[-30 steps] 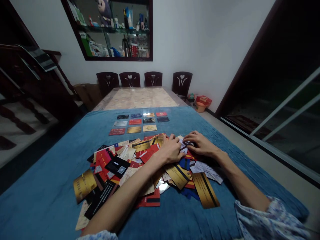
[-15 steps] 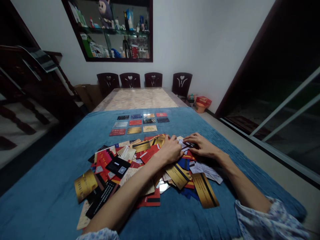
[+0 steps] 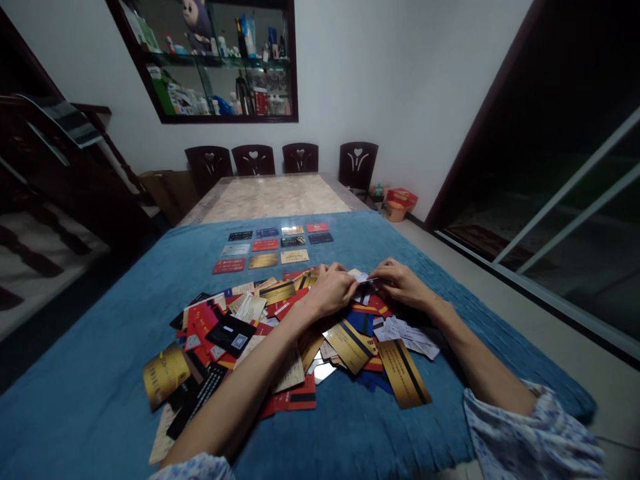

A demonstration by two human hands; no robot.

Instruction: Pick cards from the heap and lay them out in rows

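Both hands are over the far right part of a heap of plastic cards. Between them is a thin pale card point(image 3: 365, 280), seen almost edge-on. My left hand point(image 3: 331, 291) pinches its left end, fingers bent. The fingertips of my right hand point(image 3: 403, 287) are closed on its right end. Around and under my hands lie cards of many colours: a gold card point(image 3: 351, 347) with a dark stripe, another gold card point(image 3: 404, 373) nearer me, white cards point(image 3: 407, 335) on the right, and a black card point(image 3: 231, 335) on the left. My left forearm hides part of the heap.
Beyond the heap, several cards lie in rows, among them a red card point(image 3: 229, 266) and a gold card point(image 3: 263, 261). A blue cloth point(image 3: 115, 307) covers the near table; a marble-patterned tabletop point(image 3: 280, 193) continues behind, with chairs point(image 3: 357, 167) past it.
The pale card has been lifted from the heap and tipped edge-on, with both hands now gripping it. My left fingers have closed on its left end. The view has shifted slightly.
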